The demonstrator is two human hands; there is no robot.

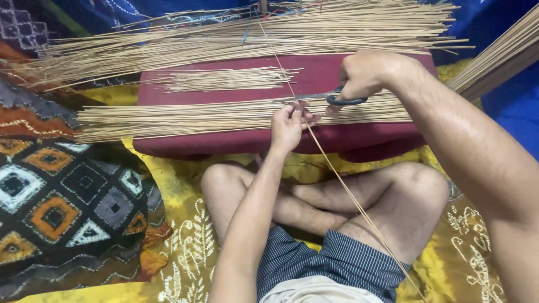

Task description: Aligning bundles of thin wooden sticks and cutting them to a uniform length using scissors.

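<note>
My left hand (291,124) pinches one long thin bamboo stick (342,182) that runs from the far pile down across my lap. My right hand (368,73) grips grey-handled scissors (331,98), whose blades point left and meet the stick just above my left fingers. Both hands hover over a dark red cushioned board (331,70). On the board lie a long bundle of sticks (185,119) along its near edge and a shorter cut bundle (224,79) in the middle.
A large heap of long sticks (252,36) lies behind the board. More sticks (499,53) lean in at the right. A patterned cushion (67,202) sits to my left. My crossed legs rest on a yellow patterned cloth (185,235).
</note>
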